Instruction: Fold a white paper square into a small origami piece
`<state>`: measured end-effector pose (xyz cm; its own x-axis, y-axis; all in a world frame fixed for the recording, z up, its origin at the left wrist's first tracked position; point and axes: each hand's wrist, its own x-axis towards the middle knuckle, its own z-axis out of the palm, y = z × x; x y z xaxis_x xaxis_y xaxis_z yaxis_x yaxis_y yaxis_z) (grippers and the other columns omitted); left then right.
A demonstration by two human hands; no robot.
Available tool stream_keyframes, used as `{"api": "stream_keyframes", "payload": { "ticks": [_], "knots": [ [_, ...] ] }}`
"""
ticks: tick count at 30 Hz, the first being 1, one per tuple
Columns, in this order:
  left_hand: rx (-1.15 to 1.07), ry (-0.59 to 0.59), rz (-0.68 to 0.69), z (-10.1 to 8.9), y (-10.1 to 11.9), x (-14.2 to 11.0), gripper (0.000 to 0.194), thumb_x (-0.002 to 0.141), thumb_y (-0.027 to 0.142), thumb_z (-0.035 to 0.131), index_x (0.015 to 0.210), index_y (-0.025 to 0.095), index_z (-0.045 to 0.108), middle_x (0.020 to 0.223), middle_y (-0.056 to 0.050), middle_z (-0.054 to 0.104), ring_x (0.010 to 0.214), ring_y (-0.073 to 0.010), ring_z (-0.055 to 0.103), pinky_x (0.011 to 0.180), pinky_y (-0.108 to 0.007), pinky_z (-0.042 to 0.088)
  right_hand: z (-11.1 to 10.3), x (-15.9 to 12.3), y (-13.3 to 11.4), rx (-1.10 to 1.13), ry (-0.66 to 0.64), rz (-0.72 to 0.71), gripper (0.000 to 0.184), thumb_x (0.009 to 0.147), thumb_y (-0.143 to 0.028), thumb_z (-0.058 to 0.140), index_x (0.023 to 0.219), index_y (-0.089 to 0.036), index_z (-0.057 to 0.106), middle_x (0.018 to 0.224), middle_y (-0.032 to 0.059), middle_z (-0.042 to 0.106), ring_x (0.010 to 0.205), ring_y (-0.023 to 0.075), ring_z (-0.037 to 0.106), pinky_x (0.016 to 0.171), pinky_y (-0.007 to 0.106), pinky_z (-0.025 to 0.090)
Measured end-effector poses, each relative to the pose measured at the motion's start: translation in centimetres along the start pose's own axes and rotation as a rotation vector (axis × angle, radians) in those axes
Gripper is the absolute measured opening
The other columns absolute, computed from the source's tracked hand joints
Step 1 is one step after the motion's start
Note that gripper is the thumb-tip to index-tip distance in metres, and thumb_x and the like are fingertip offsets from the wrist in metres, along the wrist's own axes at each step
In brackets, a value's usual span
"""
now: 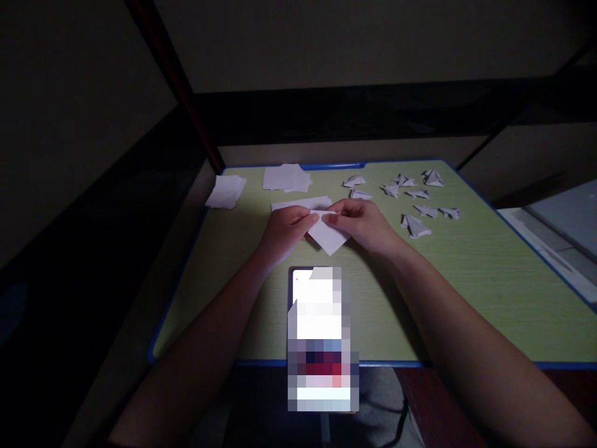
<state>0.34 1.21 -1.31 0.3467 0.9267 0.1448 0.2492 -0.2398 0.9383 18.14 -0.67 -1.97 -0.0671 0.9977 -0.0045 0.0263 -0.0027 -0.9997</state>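
Note:
Between my two hands is a sheet of white paper (330, 238), one corner pointing down toward me. My left hand (290, 229) pinches its upper left edge between thumb and fingers. My right hand (361, 223) grips the upper right edge the same way, and the two thumb tips nearly meet at the top. Behind the hands lies another white sheet or stack (298, 203), partly covered by them. A small dark red thing shows under the held paper by my left hand; I cannot tell what it is.
The green table (224, 274) has a blue rim. Several folded paper pieces (416, 227) lie at the back right. Paper stacks rest at the back left (226, 191) and back middle (284, 178). A bright, blurred-out phone-like screen (317, 317) stands at the front middle.

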Motion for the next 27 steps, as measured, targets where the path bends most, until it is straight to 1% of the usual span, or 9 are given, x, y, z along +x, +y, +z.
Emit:
{"api": "stream_keyframes", "payload": {
  "ticks": [3, 8, 12, 14, 16, 18, 20, 23, 27],
  "knots": [
    [-0.012, 0.003, 0.027, 0.0, 0.2, 0.0, 0.023, 0.082, 0.031, 0.054, 0.069, 0.015, 0.063, 0.055, 0.003, 0.056, 0.050, -0.0065, 0.050, 0.048, -0.021, 0.037, -0.1, 0.1, 0.1, 0.005, -0.007, -0.013, 0.026, 0.064, -0.034, 0.081, 0.075, -0.014, 0.068, 0.065, 0.0004, 0.067, 0.055, 0.0106, 0.055, 0.051, 0.024, 0.040],
    [-0.068, -0.002, -0.067, 0.1, 0.2, -0.1, 0.018, 0.081, 0.030, 0.057, 0.075, 0.014, 0.061, 0.057, 0.001, 0.062, 0.050, -0.0071, 0.057, 0.051, -0.020, 0.043, -0.2, 0.1, 0.2, -0.014, 0.022, -0.036, 0.029, 0.066, -0.038, 0.081, 0.075, -0.014, 0.069, 0.067, 0.0010, 0.066, 0.056, 0.0105, 0.054, 0.051, 0.024, 0.039],
    [-0.106, -0.093, -0.060, 0.0, 0.0, -0.3, 0.015, 0.078, 0.029, 0.059, 0.071, 0.015, 0.059, 0.061, 0.000, 0.064, 0.049, -0.0068, 0.058, 0.049, -0.019, 0.043, -0.2, -0.1, -0.1, -0.032, 0.043, -0.023, 0.029, 0.066, -0.038, 0.082, 0.076, -0.014, 0.070, 0.064, 0.0000, 0.065, 0.053, 0.0095, 0.050, 0.048, 0.023, 0.035],
    [-0.116, -0.110, -0.058, -0.1, 0.0, -0.3, 0.014, 0.077, 0.028, 0.059, 0.070, 0.015, 0.059, 0.063, -0.001, 0.067, 0.047, -0.0063, 0.057, 0.047, -0.019, 0.042, -0.2, -0.2, -0.4, 0.021, 0.042, -0.011, 0.029, 0.063, -0.037, 0.084, 0.076, -0.015, 0.070, 0.065, 0.0001, 0.066, 0.054, 0.0102, 0.052, 0.048, 0.024, 0.037],
    [-0.122, -0.042, -0.042, 0.0, 0.0, -0.2, 0.016, 0.078, 0.029, 0.059, 0.071, 0.015, 0.060, 0.067, -0.002, 0.069, 0.046, -0.0057, 0.056, 0.045, -0.019, 0.040, -0.3, -0.2, -0.7, 0.120, 0.041, -0.017, 0.031, 0.061, -0.036, 0.086, 0.078, -0.016, 0.070, 0.069, 0.0005, 0.067, 0.057, 0.0109, 0.055, 0.050, 0.024, 0.040],
    [-0.150, 0.081, -0.031, 0.1, -0.1, -0.1, 0.019, 0.080, 0.032, 0.058, 0.077, 0.014, 0.062, 0.073, -0.004, 0.073, 0.047, -0.0055, 0.058, 0.044, -0.018, 0.038, -0.3, -0.2, -0.9, 0.220, 0.031, -0.019, 0.030, 0.062, -0.035, 0.085, 0.081, -0.017, 0.070, 0.071, 0.0000, 0.067, 0.059, 0.0107, 0.056, 0.053, 0.024, 0.043],
    [-0.190, 0.157, -0.045, 0.4, -0.2, -0.1, 0.021, 0.082, 0.034, 0.056, 0.083, 0.014, 0.063, 0.080, -0.006, 0.075, 0.049, -0.0060, 0.061, 0.044, -0.018, 0.039, -0.2, -0.1, -1.0, 0.257, 0.019, -0.008, 0.028, 0.063, -0.032, 0.084, 0.083, -0.017, 0.070, 0.069, -0.0008, 0.066, 0.059, 0.0099, 0.056, 0.055, 0.024, 0.044],
    [-0.208, 0.116, -0.077, 0.8, -0.2, -0.1, 0.019, 0.082, 0.033, 0.055, 0.086, 0.015, 0.061, 0.083, -0.006, 0.076, 0.052, -0.0070, 0.064, 0.045, -0.018, 0.040, 0.1, 0.0, -0.8, 0.237, 0.045, 0.008, 0.026, 0.062, -0.029, 0.084, 0.079, -0.016, 0.069, 0.066, -0.0008, 0.065, 0.055, 0.0090, 0.055, 0.054, 0.024, 0.044],
    [-0.175, 0.057, -0.055, 0.9, 0.1, -0.3, 0.012, 0.080, 0.027, 0.055, 0.078, 0.015, 0.056, 0.073, -0.004, 0.073, 0.044, -0.0052, 0.058, 0.043, -0.018, 0.038, 0.4, 0.2, -0.3, 0.214, 0.111, -0.039, 0.019, 0.060, -0.024, 0.080, 0.071, -0.015, 0.067, 0.061, -0.0017, 0.063, 0.050, 0.0076, 0.049, 0.049, 0.024, 0.036]
  ]
}}
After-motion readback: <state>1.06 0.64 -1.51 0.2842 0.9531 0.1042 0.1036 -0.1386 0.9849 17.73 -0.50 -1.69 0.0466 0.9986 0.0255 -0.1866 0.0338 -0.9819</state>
